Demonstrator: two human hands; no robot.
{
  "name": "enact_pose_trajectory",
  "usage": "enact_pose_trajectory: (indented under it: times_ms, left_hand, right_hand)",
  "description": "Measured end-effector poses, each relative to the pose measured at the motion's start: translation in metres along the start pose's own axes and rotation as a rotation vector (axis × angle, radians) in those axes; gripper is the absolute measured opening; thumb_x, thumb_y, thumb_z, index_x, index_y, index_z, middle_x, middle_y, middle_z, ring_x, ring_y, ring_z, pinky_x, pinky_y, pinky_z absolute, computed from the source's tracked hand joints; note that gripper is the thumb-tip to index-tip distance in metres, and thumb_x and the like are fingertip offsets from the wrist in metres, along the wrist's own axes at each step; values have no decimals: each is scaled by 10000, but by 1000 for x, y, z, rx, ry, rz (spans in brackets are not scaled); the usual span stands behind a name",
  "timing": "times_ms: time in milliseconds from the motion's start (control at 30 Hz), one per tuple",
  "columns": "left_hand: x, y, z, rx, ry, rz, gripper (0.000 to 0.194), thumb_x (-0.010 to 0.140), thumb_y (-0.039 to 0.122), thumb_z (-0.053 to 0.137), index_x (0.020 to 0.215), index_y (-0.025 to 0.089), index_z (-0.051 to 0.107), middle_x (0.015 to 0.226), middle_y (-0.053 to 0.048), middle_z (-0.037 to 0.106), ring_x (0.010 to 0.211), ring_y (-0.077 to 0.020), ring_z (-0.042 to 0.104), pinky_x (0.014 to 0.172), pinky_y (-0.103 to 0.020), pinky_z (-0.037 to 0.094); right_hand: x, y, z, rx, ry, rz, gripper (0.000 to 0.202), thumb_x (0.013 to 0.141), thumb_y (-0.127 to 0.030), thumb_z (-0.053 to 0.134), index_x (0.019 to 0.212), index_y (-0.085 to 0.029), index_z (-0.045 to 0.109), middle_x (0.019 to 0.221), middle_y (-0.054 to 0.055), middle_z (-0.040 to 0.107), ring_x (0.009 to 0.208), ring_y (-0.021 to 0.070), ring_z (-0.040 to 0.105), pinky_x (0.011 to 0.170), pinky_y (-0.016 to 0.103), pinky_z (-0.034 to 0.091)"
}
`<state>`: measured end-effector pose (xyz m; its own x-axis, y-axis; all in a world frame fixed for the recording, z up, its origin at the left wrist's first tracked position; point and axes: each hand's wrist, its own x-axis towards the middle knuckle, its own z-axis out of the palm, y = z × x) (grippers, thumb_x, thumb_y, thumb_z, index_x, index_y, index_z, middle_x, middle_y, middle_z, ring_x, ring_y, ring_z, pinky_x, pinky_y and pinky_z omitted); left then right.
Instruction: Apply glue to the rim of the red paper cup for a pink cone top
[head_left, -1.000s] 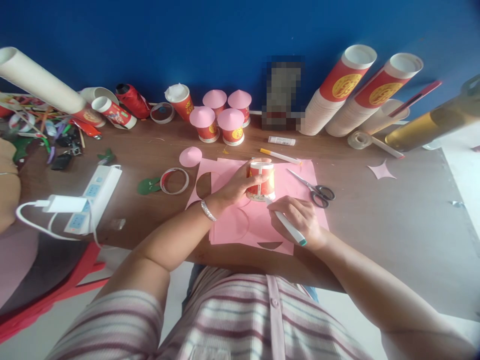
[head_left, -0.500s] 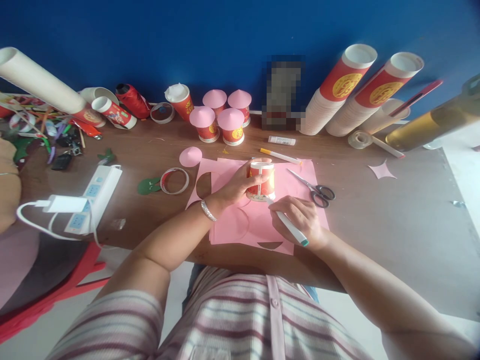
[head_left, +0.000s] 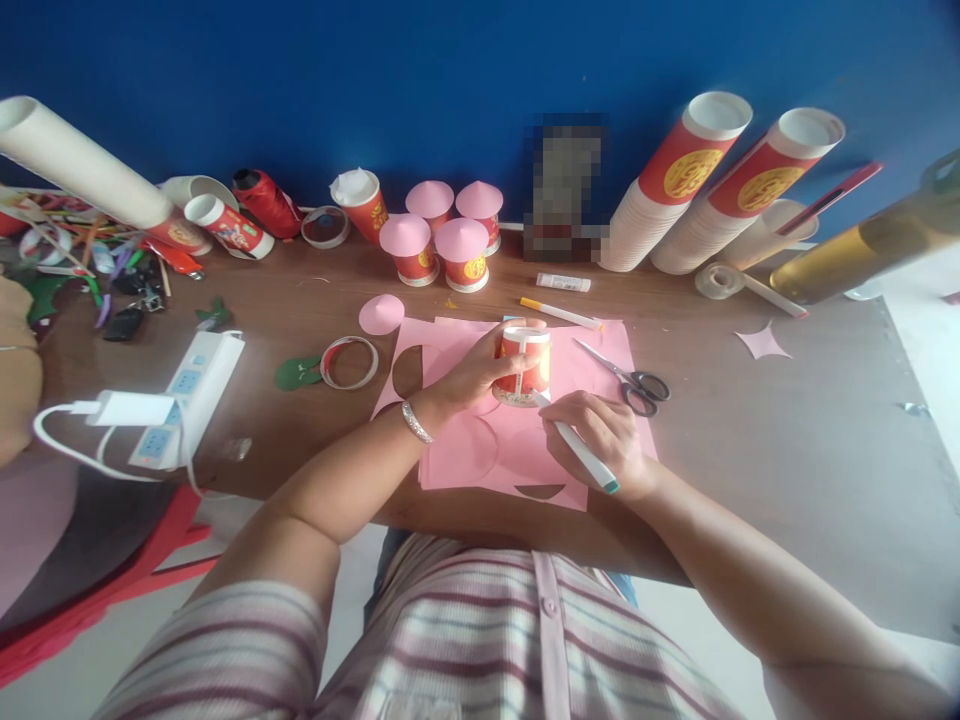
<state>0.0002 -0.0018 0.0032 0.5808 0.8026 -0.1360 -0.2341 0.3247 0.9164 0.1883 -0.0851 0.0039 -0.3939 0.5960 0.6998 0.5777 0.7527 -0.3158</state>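
My left hand (head_left: 484, 365) is wrapped round a short red paper cup (head_left: 534, 378), holding it over the pink paper sheets (head_left: 459, 450). A white strip runs down the cup's side, and its lower band is pale with marks on it. In my right hand (head_left: 596, 435) is a white marker (head_left: 587, 460) with a green end, gripped like a pen. Its tip meets or nearly meets the cup's lower band. Black-handled scissors (head_left: 637, 388) lie open on the paper's right edge, close to my right hand. A yellow-capped marker (head_left: 559, 312) lies behind the cup.
Several cups with pink cone tops (head_left: 461, 240) stand at the back. Stacked paper cups (head_left: 679, 180) and a tape roll (head_left: 718, 281) are at right. Left are a power strip (head_left: 187, 385), a cut cup ring (head_left: 349, 362) and a pink cone (head_left: 381, 314). A glue stick (head_left: 563, 282) lies behind.
The cup has tilted or turned slightly in my left hand, showing more of its pale lower band. The marker tip has shifted a little up at that band.
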Motion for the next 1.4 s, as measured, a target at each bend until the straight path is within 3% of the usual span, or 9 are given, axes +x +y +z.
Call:
enact_pose_trajectory:
  times_ms: [433,700,1400]
  left_hand:
    - [2,0,-2,33,-8,15,560,757,424,809,1216,168,616,1011,-67,648,853,-169,597,731,-284,464]
    - [0,1,1,11,-25,-2,520,760,440,797,1196,203,642,968,-52,633,798,-160,570,706,-292,454]
    - [1,3,0,78,-8,21,524,760,442,800,1184,182,636,984,-56,626,838,-164,566,732,-283,460]
  right_hand:
    - [-1,0,2,-37,-19,14,214,883,-46,595,1021,-208,575,762,-11,654,605,115,605,563,238,476]
    - [-1,0,1,1,-6,5,299,856,-32,581,1093,-213,585,778,-3,664,618,131,621,538,241,479]
    - [0,-2,3,-25,-14,0,240,859,-24,596,1020,-201,571,751,-8,639,602,120,586,565,242,470]
